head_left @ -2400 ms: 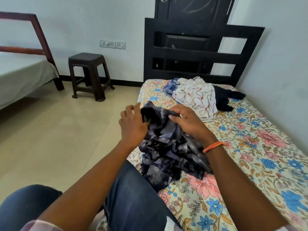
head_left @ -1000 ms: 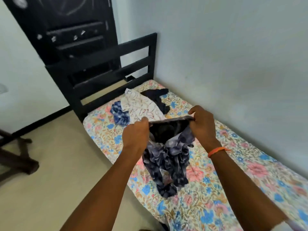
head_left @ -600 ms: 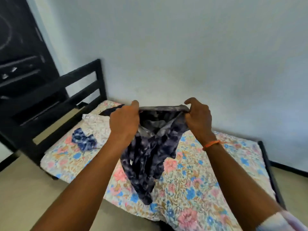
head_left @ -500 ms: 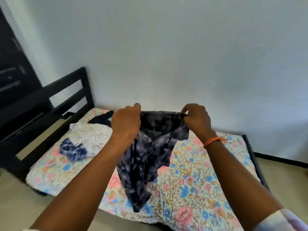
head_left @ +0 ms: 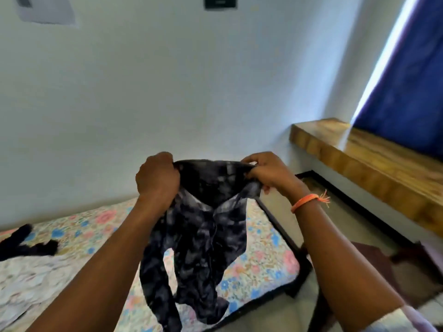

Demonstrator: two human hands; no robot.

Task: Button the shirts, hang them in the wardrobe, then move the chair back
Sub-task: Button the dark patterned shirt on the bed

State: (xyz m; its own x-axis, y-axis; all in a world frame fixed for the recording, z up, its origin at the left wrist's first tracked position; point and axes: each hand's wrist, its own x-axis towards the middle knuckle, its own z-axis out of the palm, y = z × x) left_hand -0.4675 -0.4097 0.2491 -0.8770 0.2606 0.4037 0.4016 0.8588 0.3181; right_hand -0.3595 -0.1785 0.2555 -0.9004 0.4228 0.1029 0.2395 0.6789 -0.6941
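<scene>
A dark navy shirt with a pale blotchy print [head_left: 206, 231] hangs in the air over the foot of the bed. My left hand [head_left: 157, 180] grips its top edge at one shoulder, and my right hand [head_left: 268, 172] pinches the other end of that edge. The shirt's front hangs loose and open below the collar. A white patterned shirt [head_left: 26, 279] and a black garment [head_left: 24, 243] lie on the bed at the left. A dark brown chair [head_left: 383, 267] shows at the right, blurred and partly hidden by my right arm.
The bed with a floral sheet [head_left: 263, 257] has a dark frame and stands against a pale wall. A wooden ledge [head_left: 364, 161] runs along the right wall under a blue curtain [head_left: 412, 87]. Pale floor lies between the bed and the ledge.
I have lifted the dark shirt off the bed and hold it up by its top edge. My view has swung right, from the headboard end to the foot of the bed.
</scene>
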